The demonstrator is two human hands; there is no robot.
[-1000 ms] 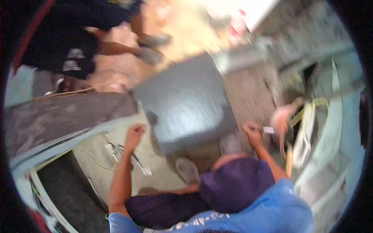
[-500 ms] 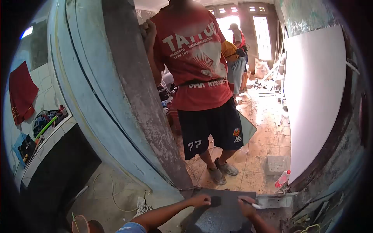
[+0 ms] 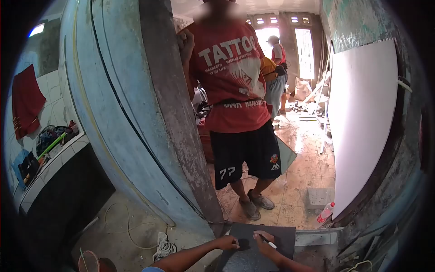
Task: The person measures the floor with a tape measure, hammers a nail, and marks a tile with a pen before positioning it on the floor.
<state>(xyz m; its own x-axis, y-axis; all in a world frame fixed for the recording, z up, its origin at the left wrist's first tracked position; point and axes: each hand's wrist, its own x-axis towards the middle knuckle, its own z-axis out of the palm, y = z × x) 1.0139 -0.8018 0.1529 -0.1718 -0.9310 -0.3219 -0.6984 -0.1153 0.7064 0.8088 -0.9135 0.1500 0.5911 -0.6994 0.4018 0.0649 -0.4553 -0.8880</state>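
Note:
A dark grey flat board (image 3: 284,236) lies low in front of me. Over its left part is my left hand (image 3: 227,243), fingers curled together; whether they pinch anything is too small to make out. My right hand (image 3: 263,240) is above the middle of the board, closed around a marker pen (image 3: 271,245) with a dark part and a white end. The pen's white end points down and to the right. A small gap separates the two hands, and a dark shadow falls on the board between them.
A person in a red shirt (image 3: 235,72) stands beyond the board, one hand on the wall edge; others are farther back. A white panel (image 3: 362,122) leans at right. A bottle (image 3: 325,213), a concrete block (image 3: 319,197), a rag (image 3: 164,247) and a bucket (image 3: 88,262) stand or lie around.
My right hand has moved left with the marker pen, closer to my left hand. My left hand appears slightly lower and farther left as the view shifts.

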